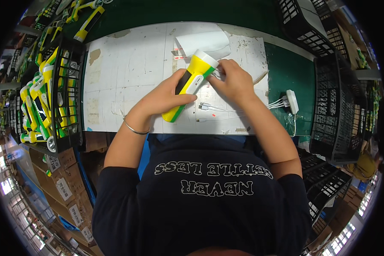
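Note:
A yellow, green and white flashlight is tilted over the white work board, its wide white head pointing away from me and slightly right. My left hand wraps round its body, with the thumb across the side near a white panel. Beside the flashlight's head is my right hand, its fingers bent together. Thin pale strands show at those fingertips, but what they pinch is too small to make out. White charging cables with metal plugs lie below the right hand and run to a round white adapter.
A curled white sheet lies on the board behind the flashlight. On the left, a black crate is filled with similar flashlights, and more lie at the far left. Black crates line the right side. Cardboard boxes stand lower left.

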`<state>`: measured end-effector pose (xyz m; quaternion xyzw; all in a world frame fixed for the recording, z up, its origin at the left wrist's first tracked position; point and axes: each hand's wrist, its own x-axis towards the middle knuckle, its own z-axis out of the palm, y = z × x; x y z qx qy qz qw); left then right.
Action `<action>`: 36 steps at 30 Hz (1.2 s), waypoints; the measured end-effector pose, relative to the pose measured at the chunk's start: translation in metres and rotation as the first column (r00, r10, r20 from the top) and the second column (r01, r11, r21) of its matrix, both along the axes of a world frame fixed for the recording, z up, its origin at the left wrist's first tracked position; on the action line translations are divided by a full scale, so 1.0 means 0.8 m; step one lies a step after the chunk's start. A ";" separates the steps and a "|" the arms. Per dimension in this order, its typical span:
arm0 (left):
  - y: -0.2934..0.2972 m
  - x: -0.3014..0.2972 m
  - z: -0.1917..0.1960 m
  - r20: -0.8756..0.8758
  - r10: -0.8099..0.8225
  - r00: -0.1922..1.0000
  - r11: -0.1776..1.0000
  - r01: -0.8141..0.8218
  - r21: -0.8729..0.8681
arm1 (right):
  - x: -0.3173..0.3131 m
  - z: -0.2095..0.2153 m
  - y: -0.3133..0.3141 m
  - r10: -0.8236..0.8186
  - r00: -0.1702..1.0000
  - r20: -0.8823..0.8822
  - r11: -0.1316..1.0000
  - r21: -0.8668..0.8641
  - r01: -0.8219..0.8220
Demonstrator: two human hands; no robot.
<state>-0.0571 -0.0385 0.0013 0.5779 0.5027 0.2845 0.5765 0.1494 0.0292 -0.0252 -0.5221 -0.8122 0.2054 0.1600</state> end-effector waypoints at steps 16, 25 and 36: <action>0.015 0.047 0.000 -0.082 0.152 0.985 0.977 -0.137 0.166 | 0.032 0.041 -0.006 -0.202 0.725 -0.658 0.776 -0.560 -0.292; 0.007 0.057 -0.011 -0.347 0.388 0.854 0.745 -0.068 0.663 | 0.034 0.038 -0.005 -0.310 0.728 -0.612 0.668 -0.685 -0.291; 0.004 0.059 -0.019 -0.344 0.315 0.884 0.812 -0.063 0.581 | 0.036 0.037 -0.005 -0.288 0.786 -0.547 0.697 -0.683 -0.219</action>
